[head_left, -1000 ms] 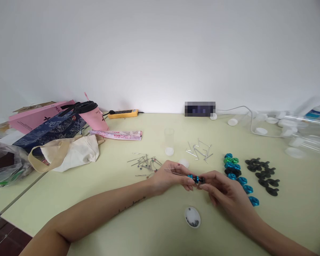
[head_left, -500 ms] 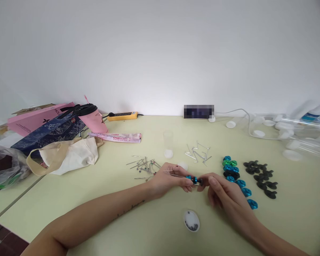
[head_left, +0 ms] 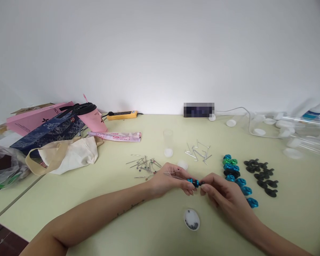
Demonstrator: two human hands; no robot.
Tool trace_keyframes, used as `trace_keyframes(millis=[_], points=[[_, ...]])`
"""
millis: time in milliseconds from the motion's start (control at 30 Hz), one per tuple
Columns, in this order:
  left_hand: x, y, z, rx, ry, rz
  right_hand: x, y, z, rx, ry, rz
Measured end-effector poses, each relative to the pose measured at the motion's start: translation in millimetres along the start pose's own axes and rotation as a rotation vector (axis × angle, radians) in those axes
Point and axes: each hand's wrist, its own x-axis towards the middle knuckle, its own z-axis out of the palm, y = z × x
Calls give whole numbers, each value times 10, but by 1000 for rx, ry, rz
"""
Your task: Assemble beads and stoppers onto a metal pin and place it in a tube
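My left hand [head_left: 169, 181] is closed around a small blue metal fitting [head_left: 193, 182], gripped between thumb and fingers. Thin metal rods [head_left: 174, 175] stick out from it to the left, across the fingers. At the fitting's right end, my right hand [head_left: 225, 192] pinches a small dark piece [head_left: 202, 183]; its exact kind is too small to tell. Below the hands sits a white cap [head_left: 192, 216] with small dark metal parts in it. Blue fittings [head_left: 240, 182], with green and black ones among them, stand in a row beside my right hand. Black lever-shaped pieces [head_left: 262, 176] lie farther right.
Thin metal rods [head_left: 142, 163] lie left of my hands, and L-shaped metal pins [head_left: 198, 153] lie beyond. A clear tube [head_left: 168, 142] stands mid-table. A pink cup [head_left: 92, 117], cloth bag [head_left: 77, 156] and power strip [head_left: 122, 115] are left; clear tubes [head_left: 306, 122] lie right.
My right fingers have closed in on the right end of the blue fitting and now pinch the small dark piece. My left hand keeps its hold, nearly in place.
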Motion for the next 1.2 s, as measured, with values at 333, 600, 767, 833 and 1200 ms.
trace_keyframes(millis=[333,600,767,833,1200], points=[[15,-4,-17,-1,0,24,22,5,24,-26,11,-7],[8,0,-12,2,-17,-3,38,-51,-10,-70,-15,-53],[5,4,-3,23,9,0,30,-21,6,-50,34,-61],[1,11,-1,37,10,2,24,-15,6,-43,26,-50],[0,15,12,83,-4,0,43,-125,-33,-96,-87,-76]])
